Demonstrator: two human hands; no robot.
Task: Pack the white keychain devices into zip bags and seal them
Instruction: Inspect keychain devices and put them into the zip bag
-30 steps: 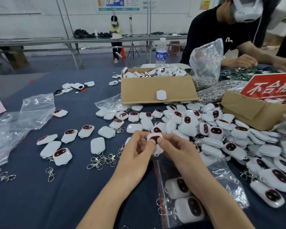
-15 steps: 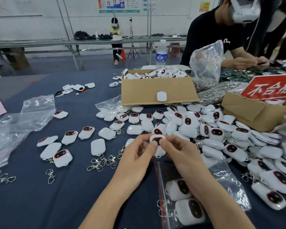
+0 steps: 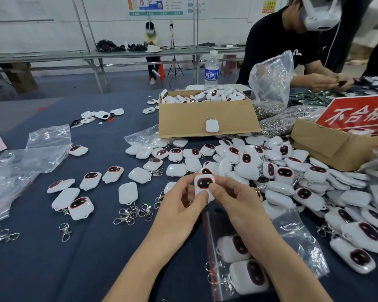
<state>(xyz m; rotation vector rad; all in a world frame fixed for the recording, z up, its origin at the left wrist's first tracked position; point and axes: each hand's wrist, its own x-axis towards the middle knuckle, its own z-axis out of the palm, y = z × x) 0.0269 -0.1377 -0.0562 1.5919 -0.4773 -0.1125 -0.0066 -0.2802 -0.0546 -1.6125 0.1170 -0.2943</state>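
Observation:
Both hands hold one white keychain device [image 3: 204,184] above the dark blue table, its dark red-rimmed face turned toward me. My left hand [image 3: 179,205] pinches its left and lower edge; my right hand [image 3: 234,203] pinches its right side. Under my right forearm lies a clear zip bag [image 3: 292,234] with a red seal strip, holding two white devices [image 3: 248,275] with key rings. A large heap of white devices [image 3: 277,171] spreads to the right, and several more [image 3: 90,182] lie scattered at left.
An open cardboard box [image 3: 183,120] full of devices stands ahead, a second box [image 3: 327,147] with a red sign at right. Empty plastic bags [image 3: 20,164] lie at far left, loose metal clasps [image 3: 133,212] near my left hand. Another person works across the table at upper right.
The device between my fingers has been turned so that its dark face now shows fully. Both hands stay at the same spot above the bag.

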